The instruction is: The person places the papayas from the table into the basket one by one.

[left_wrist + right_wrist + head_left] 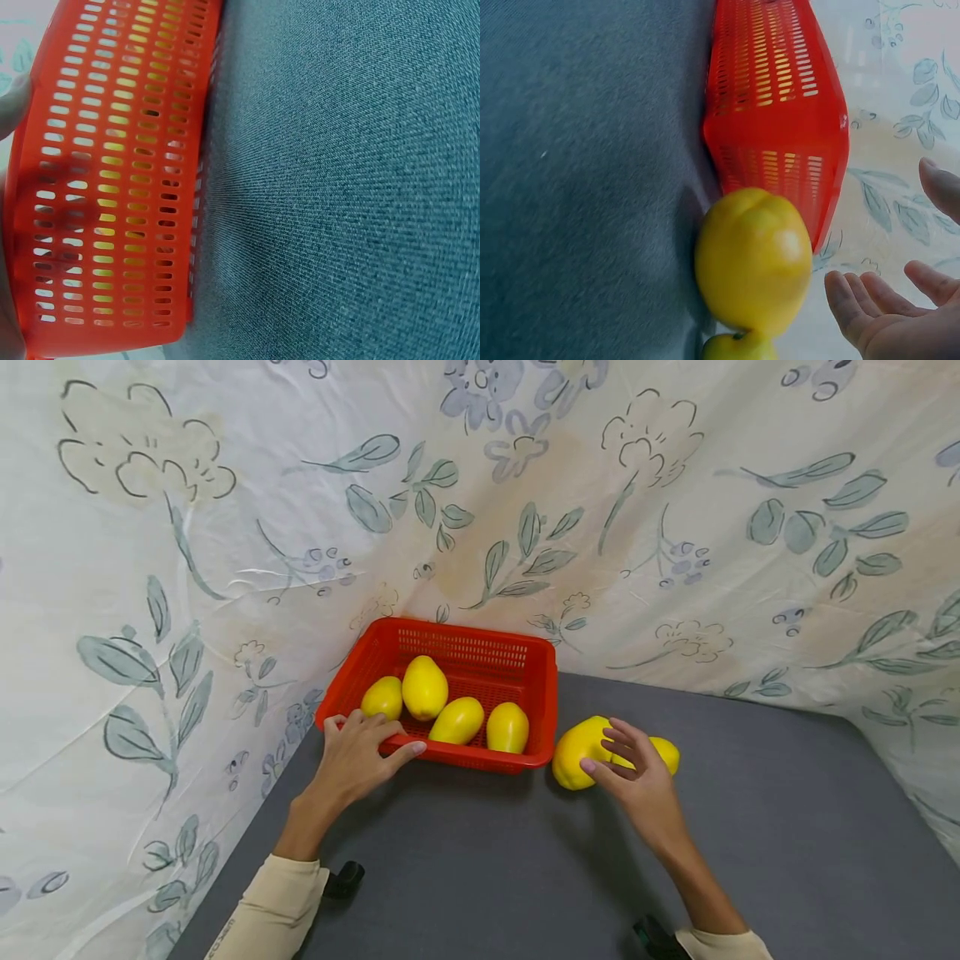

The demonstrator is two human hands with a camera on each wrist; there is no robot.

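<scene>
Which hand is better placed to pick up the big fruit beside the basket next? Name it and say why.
Right, I'd judge: the right hand is close to the big fruit and holds nothing. The left hand grips the basket at the end farther from it.

The right hand (pixel 639 781) partly hides the rightmost yellow fruit (pixel 667 755), cropped in the right wrist view.

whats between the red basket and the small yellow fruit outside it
The larger yellow fruit lies between the red basket and the smaller yellow fruit, as the head and right wrist views show.
</scene>
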